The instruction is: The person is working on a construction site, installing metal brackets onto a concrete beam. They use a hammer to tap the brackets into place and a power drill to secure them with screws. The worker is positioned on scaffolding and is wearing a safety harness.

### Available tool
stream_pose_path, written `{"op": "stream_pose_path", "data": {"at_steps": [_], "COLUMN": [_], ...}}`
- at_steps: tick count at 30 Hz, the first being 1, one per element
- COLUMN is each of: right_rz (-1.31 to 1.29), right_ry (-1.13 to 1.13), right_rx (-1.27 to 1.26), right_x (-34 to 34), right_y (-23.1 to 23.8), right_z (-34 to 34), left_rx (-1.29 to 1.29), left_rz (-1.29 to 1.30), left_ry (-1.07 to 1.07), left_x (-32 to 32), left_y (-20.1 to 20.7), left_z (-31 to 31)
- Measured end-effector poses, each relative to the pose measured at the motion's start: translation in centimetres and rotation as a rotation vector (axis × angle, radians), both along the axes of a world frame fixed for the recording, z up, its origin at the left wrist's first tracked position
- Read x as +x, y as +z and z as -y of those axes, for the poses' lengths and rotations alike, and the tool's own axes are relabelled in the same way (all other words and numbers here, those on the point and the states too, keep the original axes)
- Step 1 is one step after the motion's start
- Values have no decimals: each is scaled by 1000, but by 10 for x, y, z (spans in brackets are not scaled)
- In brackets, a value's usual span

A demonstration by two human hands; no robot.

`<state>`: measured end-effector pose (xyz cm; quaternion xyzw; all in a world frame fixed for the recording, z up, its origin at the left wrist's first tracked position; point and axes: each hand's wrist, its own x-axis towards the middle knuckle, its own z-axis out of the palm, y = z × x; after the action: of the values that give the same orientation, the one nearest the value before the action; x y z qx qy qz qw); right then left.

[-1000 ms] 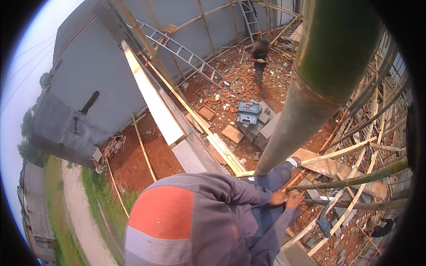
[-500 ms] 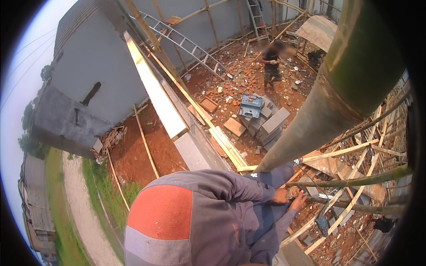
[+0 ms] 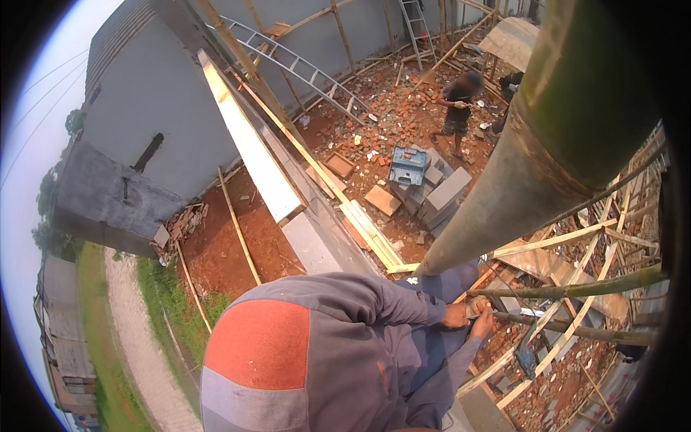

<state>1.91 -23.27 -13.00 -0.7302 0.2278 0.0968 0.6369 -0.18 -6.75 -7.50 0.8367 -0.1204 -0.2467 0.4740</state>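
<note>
My left hand [image 3: 455, 316] and my right hand [image 3: 481, 323] come together in front of my lap, at the lower right of the middle. The fingers of both are closed around something small, which is too small and too covered by them to name. The grey sleeve [image 3: 345, 309] of my left arm, with an orange patch at the shoulder, reaches across to the hands. My blue trouser leg [image 3: 439, 345] lies beneath them. Just right of my hands run bamboo poles [image 3: 568, 291]. Above them slants a thick green-grey bamboo pole [image 3: 489, 194], close to the camera.
A masonry wall [image 3: 324, 252] with a long pale board [image 3: 248, 137] runs to the far left. Beyond lie grey blocks [image 3: 443, 198], a blue tool case [image 3: 408, 165] and brick rubble. A person [image 3: 457, 104] stands there. Ladders [image 3: 302, 70] lean behind. Timber strips [image 3: 551, 356] cross at right.
The person below has moved slightly right and nearer. My right fingers have drawn in closer to my left hand, and the pale item between them shows less.
</note>
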Motion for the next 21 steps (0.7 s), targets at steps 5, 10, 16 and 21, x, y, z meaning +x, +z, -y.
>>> {"op": "stream_pose_path", "data": {"at_steps": [5, 10, 16, 21], "right_rz": [22, 12, 39, 13], "right_ry": [-40, 42, 27, 24], "right_rx": [-23, -50, -51, -47], "right_x": [5, -2, -2, -2], "right_y": [-8, 2, 5, 4], "right_z": [22, -6, 2, -1], "left_rx": [-69, -24, -28, 26], "left_rz": [11, -81, -138, -58], "left_ry": [-45, 0, -75, -74], "left_x": [8, -4, 3, -2], "left_y": [29, 6, -9, -6], "left_z": [7, -3, 5, 3]}}
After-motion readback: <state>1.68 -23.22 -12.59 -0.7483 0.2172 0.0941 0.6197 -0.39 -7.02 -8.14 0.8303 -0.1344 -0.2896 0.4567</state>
